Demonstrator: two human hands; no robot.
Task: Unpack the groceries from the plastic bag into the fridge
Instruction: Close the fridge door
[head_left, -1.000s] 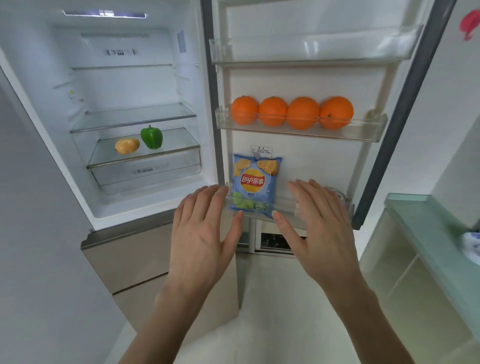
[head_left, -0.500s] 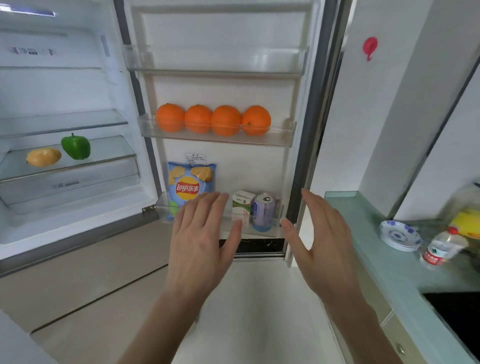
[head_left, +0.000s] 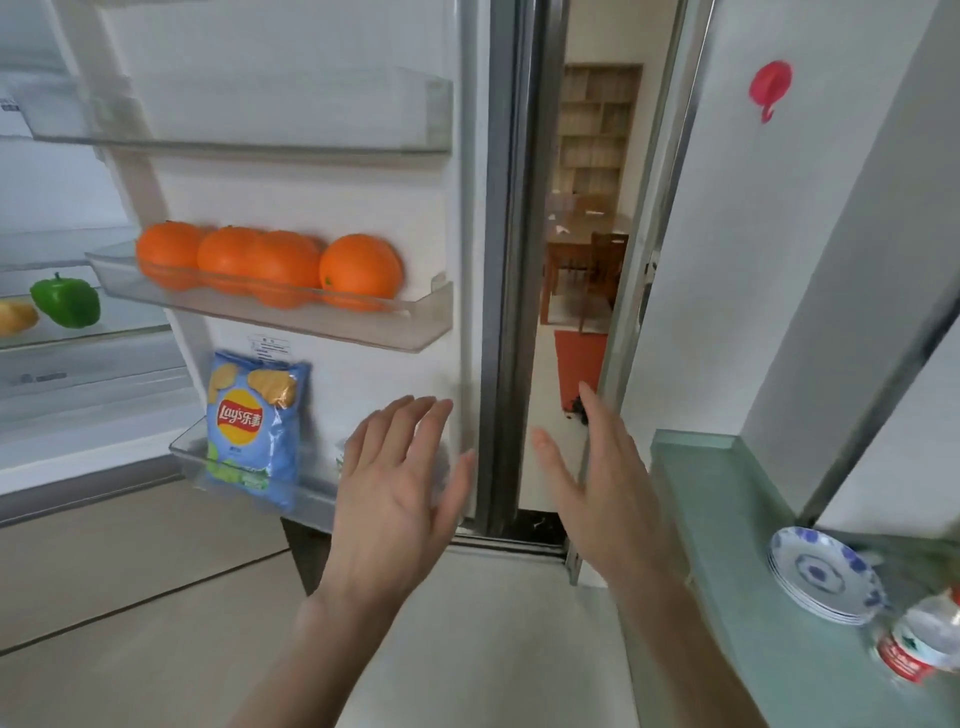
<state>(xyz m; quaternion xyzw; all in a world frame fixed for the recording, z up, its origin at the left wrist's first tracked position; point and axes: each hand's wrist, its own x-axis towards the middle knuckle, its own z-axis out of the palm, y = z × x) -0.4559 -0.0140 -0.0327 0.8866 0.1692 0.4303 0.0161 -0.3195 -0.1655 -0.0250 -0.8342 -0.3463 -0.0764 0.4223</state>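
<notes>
Head view, the only one: an open fridge door fills the frame from 9 to 12 o'clock, seen from above by the person unpacking. Its middle door shelf holds four oranges in a row, touching one another; on the lowest door shelf, at about 8 o'clock, a blue bag of crisps stands upright. At far 9 o'clock, inside the fridge, a green pepper sits beside a yellow fruit on a glass shelf. At centre, the left hand and the right hand are both raised, fingers straight and spread wide — holding nothing, touching nothing. At 4 o'clock a pale green table carries a stack of blue-patterned plates and a small bottle, blurred. The plastic bag is out of frame. Judging from this, one item is stowed and the hands are free between items — the next move calls for turning toward the table side to find the bag and take out another grocery.
</notes>
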